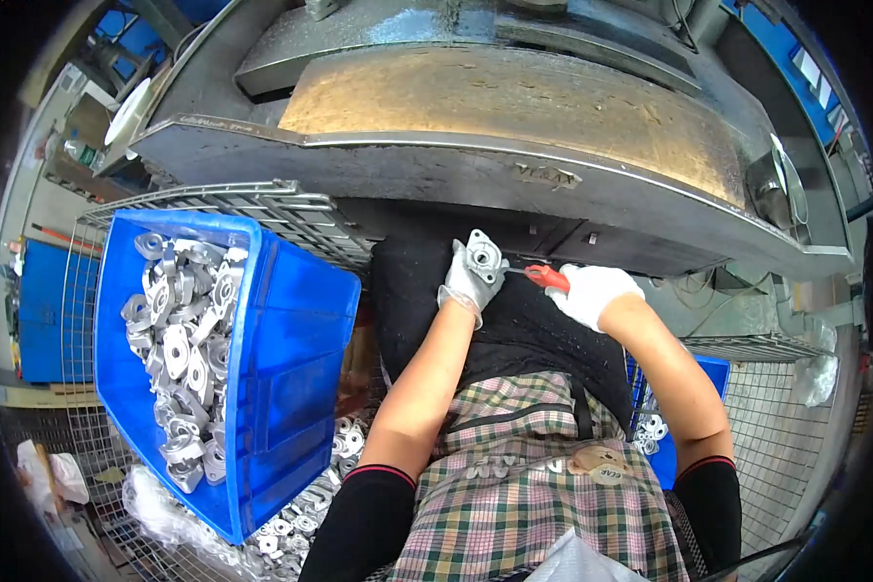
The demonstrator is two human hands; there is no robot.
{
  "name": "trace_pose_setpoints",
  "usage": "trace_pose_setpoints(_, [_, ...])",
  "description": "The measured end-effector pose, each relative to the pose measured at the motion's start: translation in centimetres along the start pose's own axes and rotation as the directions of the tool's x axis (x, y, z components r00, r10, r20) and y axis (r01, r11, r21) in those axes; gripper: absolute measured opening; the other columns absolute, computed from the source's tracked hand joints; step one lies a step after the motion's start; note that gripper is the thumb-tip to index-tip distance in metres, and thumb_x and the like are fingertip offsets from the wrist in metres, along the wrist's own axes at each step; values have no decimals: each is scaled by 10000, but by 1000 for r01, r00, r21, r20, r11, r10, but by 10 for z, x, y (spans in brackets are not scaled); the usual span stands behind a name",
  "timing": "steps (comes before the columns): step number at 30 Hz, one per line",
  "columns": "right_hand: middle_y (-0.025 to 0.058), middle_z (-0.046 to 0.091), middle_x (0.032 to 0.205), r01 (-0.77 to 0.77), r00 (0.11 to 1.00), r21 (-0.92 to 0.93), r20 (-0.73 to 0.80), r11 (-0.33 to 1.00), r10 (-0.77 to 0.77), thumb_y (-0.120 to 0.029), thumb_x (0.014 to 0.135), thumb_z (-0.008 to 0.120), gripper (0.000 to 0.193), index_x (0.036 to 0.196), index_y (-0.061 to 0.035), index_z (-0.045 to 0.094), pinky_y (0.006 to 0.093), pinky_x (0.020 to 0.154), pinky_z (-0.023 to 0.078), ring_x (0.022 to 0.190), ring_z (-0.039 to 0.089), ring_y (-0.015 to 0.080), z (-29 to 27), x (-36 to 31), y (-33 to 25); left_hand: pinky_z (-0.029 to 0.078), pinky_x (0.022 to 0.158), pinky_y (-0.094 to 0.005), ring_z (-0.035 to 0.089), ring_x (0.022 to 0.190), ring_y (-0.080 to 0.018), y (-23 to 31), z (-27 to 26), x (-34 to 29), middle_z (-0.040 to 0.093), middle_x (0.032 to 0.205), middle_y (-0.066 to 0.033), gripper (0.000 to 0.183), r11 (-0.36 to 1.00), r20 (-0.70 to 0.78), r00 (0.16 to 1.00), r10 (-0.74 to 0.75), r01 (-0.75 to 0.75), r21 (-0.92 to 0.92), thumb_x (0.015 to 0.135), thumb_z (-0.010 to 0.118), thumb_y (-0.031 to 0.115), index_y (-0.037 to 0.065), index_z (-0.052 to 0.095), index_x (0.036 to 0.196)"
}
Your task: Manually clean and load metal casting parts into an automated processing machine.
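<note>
**A:** What sat farthest out at nine o'clock?

**B:** A blue plastic crate (291,359), tilted on a wire rack (262,201), its open side turned toward nine o'clock. It was heaped with grey metal castings (184,339), flat lobed pieces with round bores. Below it, around seven o'clock, more of the same castings lay loose on the mesh (296,519), beside some crumpled clear plastic (155,509).

**A:** And the hands?

**B:** Both wore white gloves and met just above the centre, over a black cloth (524,320) across the person's lap. The left hand (468,281) was closed around one metal casting (483,257), holding it up with its bored face toward the camera. That piece was well apart from the crate's pile, at about three o'clock from it.

**A:** The right one?

**B:** The right hand (592,291) was clenched on a small tool with a red handle (549,278). Its thin metal tip pointed toward nine o'clock and reached the held casting's edge; whether it actually touched, I couldn't tell.

**A:** Anything behind them?

**B:** At twelve o'clock, a heavy dark steel machine surface (514,107), worn to a brownish sheen on top, curving across the whole view.

**A:** And toward three o'clock?

**B:** A second blue bin (713,373), mostly hidden by the right forearm, with a few castings (650,427) showing at its edge, on another wire rack (786,436).
</note>
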State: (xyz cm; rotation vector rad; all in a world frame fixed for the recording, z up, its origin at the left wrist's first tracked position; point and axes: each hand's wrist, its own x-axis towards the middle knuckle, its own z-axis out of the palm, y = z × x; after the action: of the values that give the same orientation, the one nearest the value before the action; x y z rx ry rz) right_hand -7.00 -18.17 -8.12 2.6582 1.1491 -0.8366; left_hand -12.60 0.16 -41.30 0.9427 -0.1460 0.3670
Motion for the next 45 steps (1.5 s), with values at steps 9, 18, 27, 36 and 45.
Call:
trace_pose_setpoints(9, [156, 682, 1007, -37, 999, 24, 21, 999, 37, -424, 920, 460, 410, 1064, -65, 598, 453, 819, 512, 929, 655, 352, 5, -1, 3, 442, 997, -461, 543, 1155, -305, 80, 87, 41, 592, 1257, -69, 595, 631, -456, 493, -741, 277, -725, 952, 354, 615, 158, 553, 1275])
trace_pose_setpoints(18, [163, 674, 1033, -45, 999, 55, -25, 997, 46, -422, 932, 448, 404, 1084, -74, 585, 456, 829, 507, 950, 648, 353, 7, 21, -5, 292, 1102, -471, 398, 1321, -288, 92, 97, 41, 467, 1420, -48, 611, 626, -452, 495, -743, 272, -731, 929, 374, 621, 192, 510, 1343])
trace_pose_setpoints(27, [169, 667, 1060, -90, 995, 97, -39, 991, 94, -429, 942, 441, 417, 1107, -68, 571, 452, 859, 498, 987, 639, 354, -5, 39, -15, 370, 1032, -420, 447, 1286, -265, 67, 66, 31, 498, 1393, -45, 549, 599, -253, 684, -685, 331, -729, 970, 283, 551, 196, 505, 1327])
trace_pose_setpoints(36, [163, 658, 1107, -89, 996, 83, -21, 993, 91, -417, 932, 449, 420, 1123, -64, 573, 451, 878, 496, 1031, 629, 346, 1, 51, -10, 449, 897, -397, 544, 1119, -265, 78, 79, 34, 594, 1234, -21, 556, 598, -279, 646, -711, 346, -723, 953, 288, 613, 218, 565, 1229])
trace_pose_setpoints(45, [151, 662, 1106, -132, 991, 94, -8, 987, 134, -447, 936, 443, 439, 1134, -80, 580, 446, 881, 495, 1027, 631, 342, -2, 45, -1, 481, 781, -408, 595, 948, -291, 80, 80, 36, 653, 1077, -33, 558, 589, -300, 619, -726, 334, -736, 948, 289, 620, 207, 616, 1133])
